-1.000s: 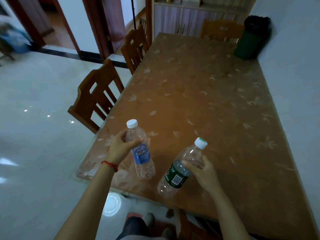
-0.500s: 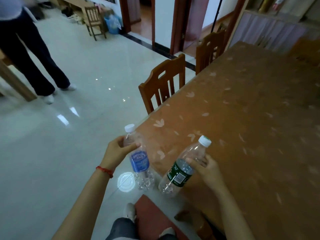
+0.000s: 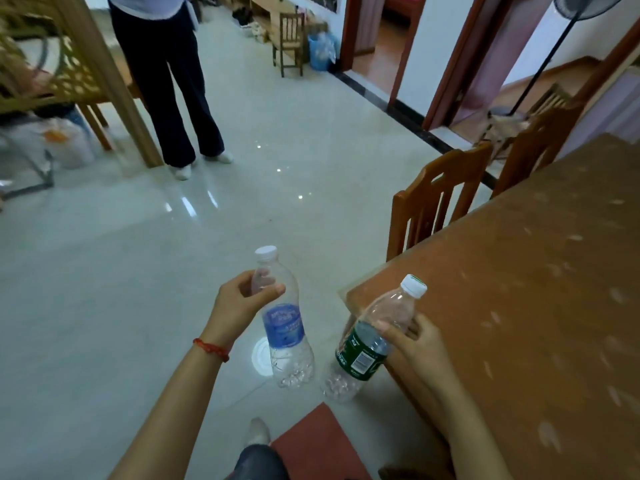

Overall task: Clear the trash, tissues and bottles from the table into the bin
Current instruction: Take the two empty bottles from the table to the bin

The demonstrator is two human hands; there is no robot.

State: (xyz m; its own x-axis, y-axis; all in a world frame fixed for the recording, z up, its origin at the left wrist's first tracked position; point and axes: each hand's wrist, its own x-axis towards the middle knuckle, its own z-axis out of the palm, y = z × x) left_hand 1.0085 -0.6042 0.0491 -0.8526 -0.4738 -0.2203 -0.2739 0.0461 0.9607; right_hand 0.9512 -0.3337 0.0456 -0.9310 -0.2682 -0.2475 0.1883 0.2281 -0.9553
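Observation:
My left hand (image 3: pixel 239 303) grips the upper part of an empty clear bottle with a blue label (image 3: pixel 282 323) and white cap, held upright over the floor left of the table. My right hand (image 3: pixel 415 341) holds a second empty clear bottle with a green label (image 3: pixel 363 351), tilted with its white cap up and to the right, at the table's near corner. The brown patterned table (image 3: pixel 536 306) fills the right side. No bin is in view.
Two wooden chairs (image 3: pixel 436 195) stand along the table's left edge. A person in dark trousers (image 3: pixel 173 91) stands on the pale tiled floor at upper left beside a wooden frame. A red chair seat (image 3: pixel 311 441) lies below my hands. A standing fan (image 3: pixel 554 46) is at the upper right.
My view has swung left, away from the table and toward the open floor. Both bottles have come off the table and now hang over the floor by its corner, still in my hands.

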